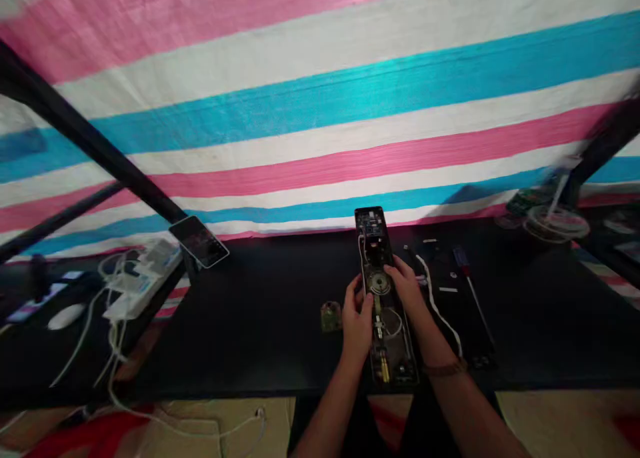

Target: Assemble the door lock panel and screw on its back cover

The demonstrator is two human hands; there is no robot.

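Note:
A long, narrow black housing, by its look an electronic door lock panel [399,348], stands out from the table with its inside facing me. It shows a circuit board at the far end, a round metal disc in the middle and brass-coloured parts near me. My left hand [357,321] grips its left edge, fingers curled and thumb on the rim. Closed on the right edge, my right hand [406,286] has its thumb beside the disc. A small squarish piece [331,317] lies left of my left hand. Right of the panel are a white cable [437,301] and a screwdriver [466,270].
Small light strips [449,289] lie near the screwdriver on the black table [250,338]. A phone-like device [200,241] leans at the back left, near a power strip [143,288] with cables. Plastic containers [557,223] stand back right, before a striped sheet [320,138].

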